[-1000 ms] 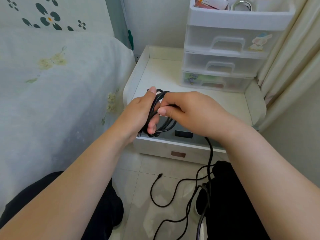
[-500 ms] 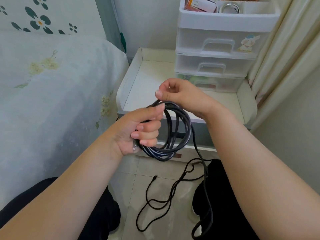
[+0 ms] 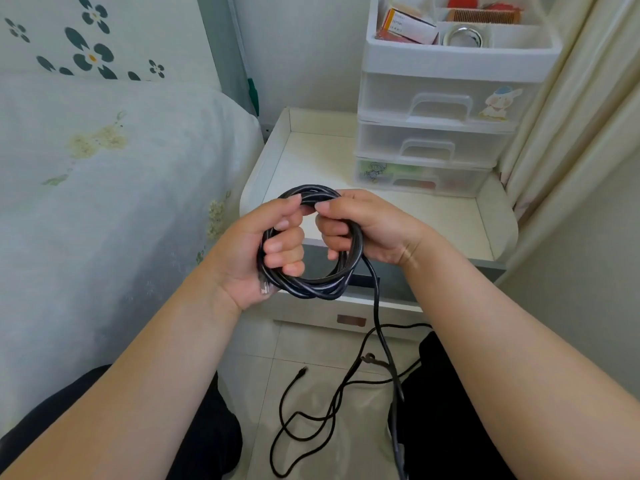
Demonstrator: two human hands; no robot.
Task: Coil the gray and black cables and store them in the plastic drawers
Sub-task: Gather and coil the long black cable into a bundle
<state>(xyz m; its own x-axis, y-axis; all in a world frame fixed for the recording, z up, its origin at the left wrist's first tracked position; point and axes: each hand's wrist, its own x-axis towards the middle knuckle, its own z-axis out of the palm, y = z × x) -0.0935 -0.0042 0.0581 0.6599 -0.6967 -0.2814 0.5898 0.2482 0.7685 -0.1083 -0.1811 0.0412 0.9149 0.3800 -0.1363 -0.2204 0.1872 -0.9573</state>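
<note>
The coil (image 3: 311, 285) is dark gray with a glossy sheen, and a thinner black cable (image 3: 311, 410) lies below it on pale floor tiles (image 3: 311, 348). Behind the coil, the drawers (image 3: 436, 147) are translucent white with cartoon stickers, on a white surface (image 3: 311, 161). Left of the coil, the bed (image 3: 104, 188) is pale with faded yellow-green flowers, its pillow (image 3: 104, 36) white with dark green ones.

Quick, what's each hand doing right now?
Left hand: grips the cable coil.
Right hand: pinches the coil's top.
</note>
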